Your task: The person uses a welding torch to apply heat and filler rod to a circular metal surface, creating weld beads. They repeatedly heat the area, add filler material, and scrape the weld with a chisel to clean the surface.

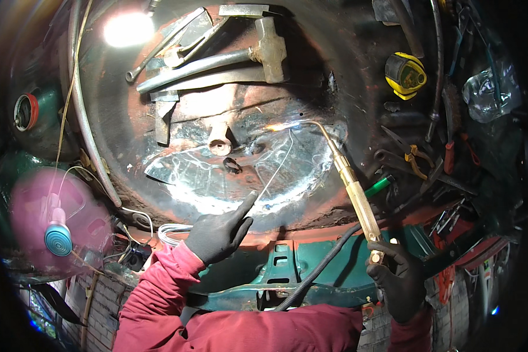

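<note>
Two-handed, apparently heated a rounded grey metal patch (188, 180): gripped a knurled brass torch (358, 203) in the black-gloved right hand (399, 278), pinched a thin silvery rod (277, 170) in the black-gloved left hand (219, 236), angled toward the orange flame (277, 127); seemingly needed steady feeding.

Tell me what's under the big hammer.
A flat metal strip partly shows under the hammer. Whatever else lies directly beneath its head and handle is covered and can't be seen.
</note>
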A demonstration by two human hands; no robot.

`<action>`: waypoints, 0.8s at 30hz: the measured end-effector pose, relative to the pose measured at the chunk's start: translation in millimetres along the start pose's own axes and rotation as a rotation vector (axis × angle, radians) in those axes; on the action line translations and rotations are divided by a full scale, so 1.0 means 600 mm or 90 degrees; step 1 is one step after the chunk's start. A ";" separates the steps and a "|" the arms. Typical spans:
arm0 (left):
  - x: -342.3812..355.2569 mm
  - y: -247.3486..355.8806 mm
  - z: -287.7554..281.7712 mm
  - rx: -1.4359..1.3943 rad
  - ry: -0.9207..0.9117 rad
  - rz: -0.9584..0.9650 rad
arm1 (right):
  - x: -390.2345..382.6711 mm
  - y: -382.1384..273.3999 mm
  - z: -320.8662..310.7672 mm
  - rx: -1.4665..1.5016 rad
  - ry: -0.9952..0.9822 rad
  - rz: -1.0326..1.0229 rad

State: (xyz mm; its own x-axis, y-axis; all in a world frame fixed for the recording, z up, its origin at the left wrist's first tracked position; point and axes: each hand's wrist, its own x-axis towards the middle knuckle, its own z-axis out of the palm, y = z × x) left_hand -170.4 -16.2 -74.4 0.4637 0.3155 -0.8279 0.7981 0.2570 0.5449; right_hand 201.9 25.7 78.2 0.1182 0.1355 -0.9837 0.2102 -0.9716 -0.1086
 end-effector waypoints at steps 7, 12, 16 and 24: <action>0.000 0.000 -0.001 -0.012 0.014 0.009 | 0.012 -0.008 0.001 -0.013 -0.006 0.033; -0.002 0.011 -0.008 -0.019 -0.008 -0.007 | 0.016 -0.008 0.003 0.000 -0.014 0.041; -0.002 0.009 -0.005 -0.013 -0.013 -0.017 | 0.018 -0.012 0.001 -0.016 -0.025 0.050; -0.007 0.011 -0.002 0.012 0.010 0.018 | -0.001 -0.039 0.010 -0.012 0.019 0.082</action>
State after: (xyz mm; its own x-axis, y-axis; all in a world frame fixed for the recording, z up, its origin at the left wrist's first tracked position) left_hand -167.2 -14.8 -67.2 0.4806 0.3369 -0.8096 0.7919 0.2299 0.5658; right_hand 190.9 46.8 80.5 0.1746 0.0162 -0.9845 0.2090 -0.9777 0.0210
